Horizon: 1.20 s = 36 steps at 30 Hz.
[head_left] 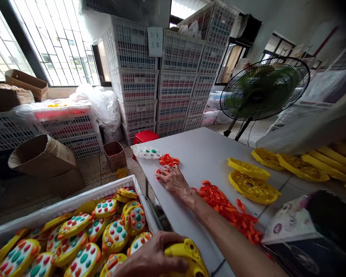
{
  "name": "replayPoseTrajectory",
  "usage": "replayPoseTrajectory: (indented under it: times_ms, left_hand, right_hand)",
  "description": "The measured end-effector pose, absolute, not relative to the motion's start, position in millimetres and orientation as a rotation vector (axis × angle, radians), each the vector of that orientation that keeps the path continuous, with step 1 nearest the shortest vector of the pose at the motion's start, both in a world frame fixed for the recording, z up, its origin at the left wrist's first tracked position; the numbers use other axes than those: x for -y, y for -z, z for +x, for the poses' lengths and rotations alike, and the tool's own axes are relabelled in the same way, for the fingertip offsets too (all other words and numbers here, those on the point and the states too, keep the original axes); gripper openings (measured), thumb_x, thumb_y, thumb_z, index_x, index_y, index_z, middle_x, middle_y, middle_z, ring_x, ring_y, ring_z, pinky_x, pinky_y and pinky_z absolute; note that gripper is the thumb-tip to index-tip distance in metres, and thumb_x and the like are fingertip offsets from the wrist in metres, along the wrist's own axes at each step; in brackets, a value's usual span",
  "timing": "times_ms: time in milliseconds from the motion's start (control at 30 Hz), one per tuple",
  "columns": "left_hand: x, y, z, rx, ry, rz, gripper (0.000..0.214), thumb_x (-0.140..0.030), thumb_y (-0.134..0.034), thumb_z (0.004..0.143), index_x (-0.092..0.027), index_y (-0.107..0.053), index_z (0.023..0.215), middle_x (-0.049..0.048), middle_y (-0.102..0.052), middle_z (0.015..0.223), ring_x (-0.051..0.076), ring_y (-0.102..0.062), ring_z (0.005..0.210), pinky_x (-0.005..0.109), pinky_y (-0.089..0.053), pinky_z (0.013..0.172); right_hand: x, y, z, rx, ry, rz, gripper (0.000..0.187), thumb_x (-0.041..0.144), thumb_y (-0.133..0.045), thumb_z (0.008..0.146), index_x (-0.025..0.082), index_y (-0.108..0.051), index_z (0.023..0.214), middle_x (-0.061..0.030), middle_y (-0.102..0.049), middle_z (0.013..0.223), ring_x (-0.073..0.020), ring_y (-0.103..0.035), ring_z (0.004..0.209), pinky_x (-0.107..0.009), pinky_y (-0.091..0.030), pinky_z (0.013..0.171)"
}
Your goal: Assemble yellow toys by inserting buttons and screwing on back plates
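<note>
My left hand (154, 257) is at the bottom edge, fingers wrapped over a yellow toy shell (187, 256) at the near edge of the grey table (204, 154). My right hand (174, 181) reaches across and lies flat on the table, fingers stretched out. Its fingertips touch a few small orange pieces (168, 159) that lie in a little heap just beyond. A long heap of orange parts (227, 209) lies beside my right forearm. A white button plate (147, 152) with green dots sits at the table's far left corner.
A white crate (60, 209) at lower left holds several finished yellow toys with coloured buttons. Yellow shells (252, 186) lie on the table's right side. A standing fan (263, 88) and stacked white crates (161, 77) are behind. Cardboard boxes (40, 156) and a red stool (145, 136) stand on the floor.
</note>
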State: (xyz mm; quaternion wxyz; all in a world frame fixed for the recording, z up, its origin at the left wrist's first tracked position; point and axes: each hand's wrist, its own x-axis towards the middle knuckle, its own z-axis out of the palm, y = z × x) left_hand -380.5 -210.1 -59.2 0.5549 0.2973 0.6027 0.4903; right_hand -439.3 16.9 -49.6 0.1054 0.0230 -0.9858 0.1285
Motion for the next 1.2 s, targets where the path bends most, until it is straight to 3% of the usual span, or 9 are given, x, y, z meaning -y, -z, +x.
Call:
replayPoseTrajectory:
  times_ms: [133, 233, 400, 567, 733, 800, 867, 933, 1200]
  left_hand:
    - [207.4, 45.7, -377.9, -1.311, -1.206, 0.734, 0.055, -0.042, -0.081, 0.075, -0.021, -0.072, 0.125, 0.0056, -0.077, 0.116, 0.031, -0.069, 0.108, 0.036, -0.054, 0.091]
    - [208.7, 40.7, -376.3, -1.311, -1.216, 0.757, 0.050, -0.040, -0.079, 0.076, -0.021, -0.073, 0.123, 0.0054, -0.078, 0.112, 0.030, -0.071, 0.102, 0.035, -0.054, 0.086]
    - [210.8, 43.9, -376.0, -1.373, -1.195, 0.739, 0.063, -0.046, -0.082, 0.072, -0.021, -0.070, 0.129, 0.0064, -0.077, 0.114, 0.032, -0.070, 0.106, 0.037, -0.055, 0.089]
    - [211.6, 51.0, -374.8, -1.447, -1.183, 0.711, 0.075, -0.050, -0.084, 0.068, -0.022, -0.066, 0.135, 0.0072, -0.075, 0.119, 0.034, -0.068, 0.109, 0.039, -0.056, 0.090]
    - [211.3, 47.4, -372.4, -1.411, -1.189, 0.716, 0.071, -0.049, -0.083, 0.070, -0.021, -0.067, 0.133, 0.0076, -0.077, 0.114, 0.033, -0.069, 0.107, 0.038, -0.056, 0.088]
    - [210.8, 44.8, -371.3, -1.408, -1.201, 0.727, 0.065, -0.046, -0.082, 0.070, -0.021, -0.070, 0.129, 0.0073, -0.078, 0.112, 0.032, -0.070, 0.104, 0.037, -0.056, 0.086]
    - [210.3, 43.0, -370.4, -1.415, -1.217, 0.738, 0.060, -0.043, -0.081, 0.072, -0.021, -0.072, 0.126, 0.0069, -0.078, 0.110, 0.031, -0.071, 0.101, 0.036, -0.056, 0.085]
    - [210.1, 41.9, -369.8, -1.410, -1.233, 0.749, 0.055, -0.040, -0.081, 0.073, -0.021, -0.073, 0.125, 0.0065, -0.078, 0.109, 0.030, -0.072, 0.099, 0.035, -0.055, 0.085]
    - [211.4, 36.2, -365.2, -1.457, -1.261, 0.737, 0.048, -0.035, -0.081, 0.074, -0.021, -0.076, 0.120, 0.0057, -0.078, 0.105, 0.028, -0.071, 0.095, 0.033, -0.054, 0.081]
  right_hand:
    - [-23.0, 47.3, -403.0, 2.910, -0.360, 0.064, 0.047, 0.023, -0.050, 0.099, 0.044, -0.059, 0.140, 0.0040, -0.057, 0.151, -0.0312, -0.041, 0.145, -0.059, -0.024, 0.121]
    - [-26.5, 42.5, -383.0, 2.866, -0.365, -0.037, 0.052, 0.026, -0.060, 0.095, 0.039, -0.055, 0.145, -0.0006, -0.051, 0.156, -0.0316, -0.041, 0.145, -0.056, -0.032, 0.119]
    - [-21.8, 40.6, -371.3, 2.815, -0.412, -0.170, 0.033, 0.033, -0.066, 0.095, 0.024, -0.066, 0.126, -0.0086, -0.066, 0.132, -0.0276, -0.058, 0.122, -0.049, -0.048, 0.104]
    - [-2.6, 44.5, -383.1, 2.777, -0.538, -0.186, 0.018, 0.028, -0.066, 0.094, 0.021, -0.070, 0.110, -0.0083, -0.069, 0.119, -0.0276, -0.060, 0.118, -0.048, -0.047, 0.103]
    - [1.7, 47.1, -383.2, 2.657, -0.842, -0.259, 0.009, 0.020, -0.064, 0.087, 0.024, -0.072, 0.085, -0.0092, -0.075, 0.097, -0.0296, -0.064, 0.104, -0.042, -0.049, 0.096]
    - [-2.2, 46.7, -377.4, 2.587, -1.015, -0.318, 0.007, 0.027, -0.065, 0.086, 0.023, -0.071, 0.088, -0.0069, -0.075, 0.088, -0.0268, -0.067, 0.090, -0.040, -0.052, 0.086]
    - [-6.4, 43.6, -369.1, 2.499, -1.210, -0.379, 0.021, 0.036, -0.065, 0.086, 0.022, -0.070, 0.102, -0.0038, -0.074, 0.083, -0.0233, -0.068, 0.079, -0.036, -0.053, 0.075]
    - [-8.9, 37.6, -359.2, 2.406, -1.409, -0.403, 0.034, 0.044, -0.066, 0.087, 0.022, -0.070, 0.113, -0.0028, -0.075, 0.085, -0.0211, -0.069, 0.078, -0.033, -0.052, 0.070]
    - [-7.4, 17.8, -319.9, 1.986, -2.009, -0.451, 0.037, 0.051, -0.076, 0.081, 0.021, -0.073, 0.102, -0.0061, -0.075, 0.100, -0.0173, -0.068, 0.082, -0.030, -0.055, 0.074]
